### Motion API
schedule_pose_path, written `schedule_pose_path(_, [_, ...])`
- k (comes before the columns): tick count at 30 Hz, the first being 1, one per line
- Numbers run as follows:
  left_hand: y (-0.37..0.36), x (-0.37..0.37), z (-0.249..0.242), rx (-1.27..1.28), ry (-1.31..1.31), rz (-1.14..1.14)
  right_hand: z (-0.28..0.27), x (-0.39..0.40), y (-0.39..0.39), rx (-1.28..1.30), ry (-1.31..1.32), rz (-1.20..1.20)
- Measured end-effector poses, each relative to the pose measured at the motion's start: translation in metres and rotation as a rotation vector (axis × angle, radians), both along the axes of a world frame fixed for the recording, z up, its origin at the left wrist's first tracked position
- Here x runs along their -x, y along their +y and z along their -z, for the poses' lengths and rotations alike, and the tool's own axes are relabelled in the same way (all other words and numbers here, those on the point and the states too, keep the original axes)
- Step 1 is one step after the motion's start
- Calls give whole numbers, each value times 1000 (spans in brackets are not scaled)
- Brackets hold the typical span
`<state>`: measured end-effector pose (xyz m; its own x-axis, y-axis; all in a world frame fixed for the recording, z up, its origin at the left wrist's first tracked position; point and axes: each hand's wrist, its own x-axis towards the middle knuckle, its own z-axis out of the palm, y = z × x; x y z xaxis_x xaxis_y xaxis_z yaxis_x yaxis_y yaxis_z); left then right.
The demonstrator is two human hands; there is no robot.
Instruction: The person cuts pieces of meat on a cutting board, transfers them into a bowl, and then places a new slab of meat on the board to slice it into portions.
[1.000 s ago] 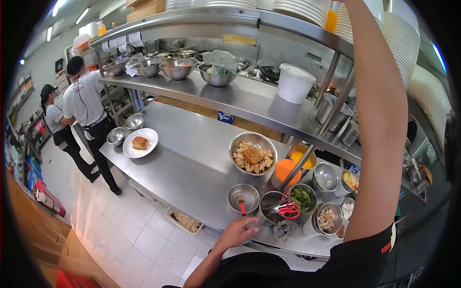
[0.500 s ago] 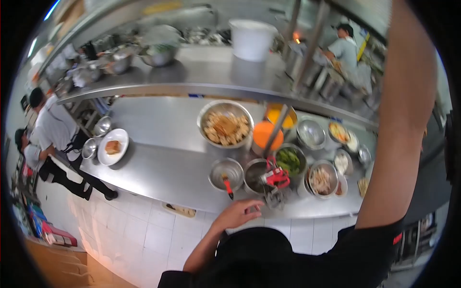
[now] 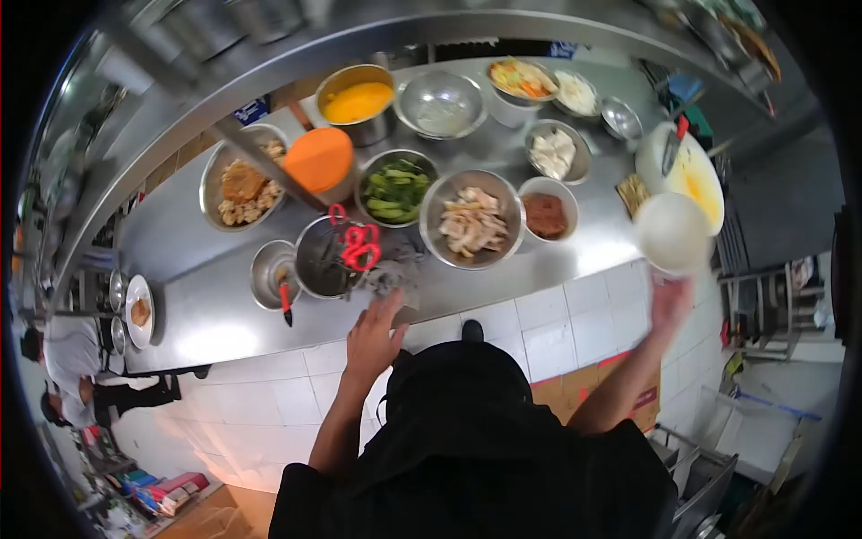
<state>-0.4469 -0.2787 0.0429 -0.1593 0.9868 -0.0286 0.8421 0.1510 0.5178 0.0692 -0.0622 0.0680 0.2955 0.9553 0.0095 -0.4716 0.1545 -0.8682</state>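
Observation:
My right hand (image 3: 669, 304), blurred by motion, grips a white bowl (image 3: 673, 234) from below, beyond the counter's right front corner. In this view the bowl overlaps a larger white container (image 3: 705, 184) smeared with yellow, with a red-handled utensil at its rim. At the counter's front edge my left hand (image 3: 370, 340) has its fingers stretched out, fingertips right at a crumpled grey cloth (image 3: 395, 277). Beside the cloth, red-handled tools (image 3: 361, 245) rest in a metal pot (image 3: 316, 260). A smaller metal bowl (image 3: 266, 269) to its left holds a red-and-black-handled brush.
The steel counter (image 3: 215, 310) carries metal bowls of meat strips (image 3: 473, 223), green vegetables (image 3: 395, 190) and brown chunks (image 3: 247, 191), plus an orange-lidded tub (image 3: 319, 159). A shelf edge (image 3: 377, 40) and its post (image 3: 260, 164) cross above. Two people (image 3: 76, 359) stand far left.
The view has swung right and down. My right arm, raised toward the shelf before, is now low at the right with a white bowl in hand. My left hand has reached to the cloth.

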Motion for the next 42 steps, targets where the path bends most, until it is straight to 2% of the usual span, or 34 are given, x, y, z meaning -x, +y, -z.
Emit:
schedule_pose_path(1, [16, -9, 10, 17, 13, 23, 43, -5, 14, 173, 151, -5])
schedule_pose_path(3, [39, -26, 33, -97, 158, -149, 93, -7, 45, 255, 317, -59])
schedule_pose_path(4, [44, -28, 52, -87, 164, -136, 100, -2, 60, 286, 394, -64])
schedule_pose_path(6, [59, -16, 85, -80, 461, -154, 105, 2, 86, 199, 405, -92])
schedule_pose_path(8, [68, -11, 89, -60, 454, -170, 103, 11, 97, 119, 417, -132])
schedule_pose_path(10, [66, -5, 94, -29, 443, -183, 90, 17, 93, 427, 366, 9])
schedule_pose_path(11, [66, -1, 99, -73, 396, -191, 101, 14, 87, 428, 368, 9])
schedule_pose_path(13, [74, 1, 112, -134, 348, -213, 137, -5, 77, 561, 195, 161])
schedule_pose_path(15, [64, 11, 123, -265, 284, -149, 135, -14, 52, 581, -18, 150])
schedule_pose_path(16, [63, 10, 121, -337, 282, -131, 131, -10, 40, 581, -44, 182])
schedule_pose_path(20, [62, 8, 118, -247, 233, -123, 150, -23, 20, 598, -156, 222])
schedule_pose_path(22, [64, -3, 92, -60, 236, -149, 151, -17, 11, 613, -251, 193])
schedule_pose_path(25, [35, -13, 33, -97, 135, -128, 176, -28, -12, 586, -391, 148])
schedule_pose_path(27, [14, -2, -18, 12, -169, -69, 189, -17, -41, 676, -554, 174])
schedule_pose_path(29, [5, 48, -54, 79, -405, -72, 246, -39, -73, 797, -751, 7])
schedule_pose_path(31, [16, 113, -87, -68, -11, -298, 272, -26, -116, 937, -845, -213])
schedule_pose_path(33, [52, 212, -63, -456, 361, -415, 250, 25, -154, 1113, -889, -378])
schedule_pose_path(34, [79, 252, -60, -396, 339, -489, 248, 44, -171, 1136, -876, -407])
schedule_pose_path(35, [104, 289, -49, -338, 429, -476, 249, 58, -186, 1157, -861, -434])
schedule_pose_path(37, [145, 319, -43, -296, 506, -444, 243, 78, -214, 1172, -868, -470])
schedule_pose_path(39, [176, 325, -50, 188, 562, -440, 238, 86, -240, 1141, -817, -411])
schedule_pose_path(40, [185, 327, -50, 185, 562, -417, 234, 86, -253, 1136, -804, -378])
schedule_pose_path(42, [198, 333, -49, 537, 578, -450, 235, 79, -280, 1143, -774, -330])
